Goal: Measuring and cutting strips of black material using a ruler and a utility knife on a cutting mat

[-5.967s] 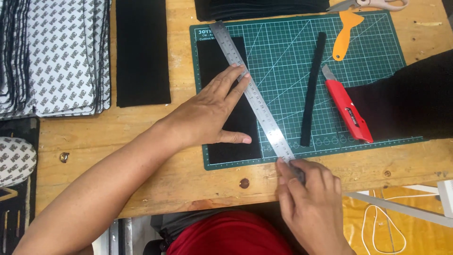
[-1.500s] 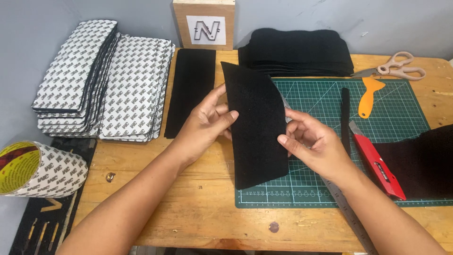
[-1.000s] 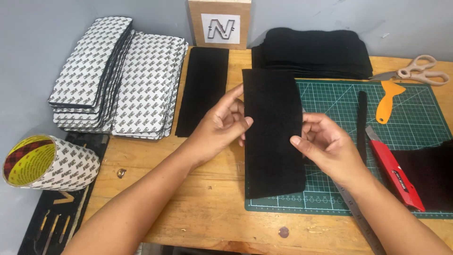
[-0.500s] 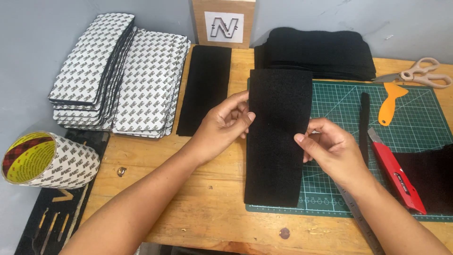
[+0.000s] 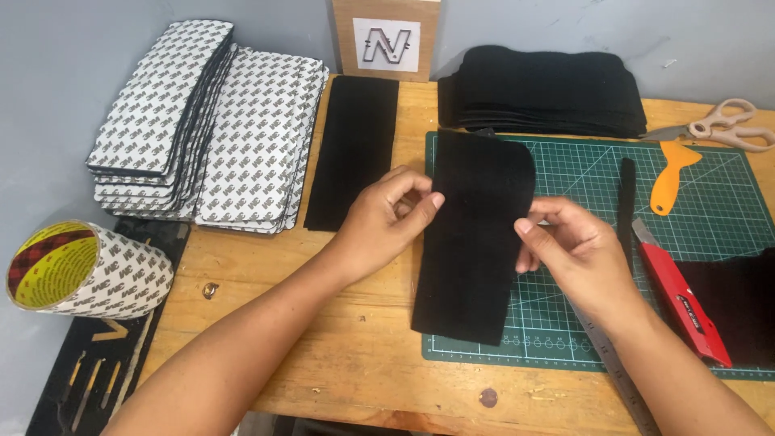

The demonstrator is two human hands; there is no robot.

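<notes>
Wooden bench (image 5: 339,355), green cutting mat (image 5: 710,186).
Left hand (image 5: 383,226), right hand (image 5: 577,258): fingers pinching black fabric strip (image 5: 476,242) edges, held above mat.

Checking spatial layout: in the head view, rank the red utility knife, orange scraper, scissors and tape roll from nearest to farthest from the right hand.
From the right hand:
1. Red utility knife, just right.
2. Orange scraper, up-right.
3. Scissors, far corner.
4. Tape roll, far left.

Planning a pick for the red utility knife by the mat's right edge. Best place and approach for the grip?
Grip the red utility knife across its long red handle, mid-body, from above. It lies flat and diagonal on the green cutting mat, blade end pointing up-left toward the black strip, so close across the narrow width, clear of that tip.
</notes>
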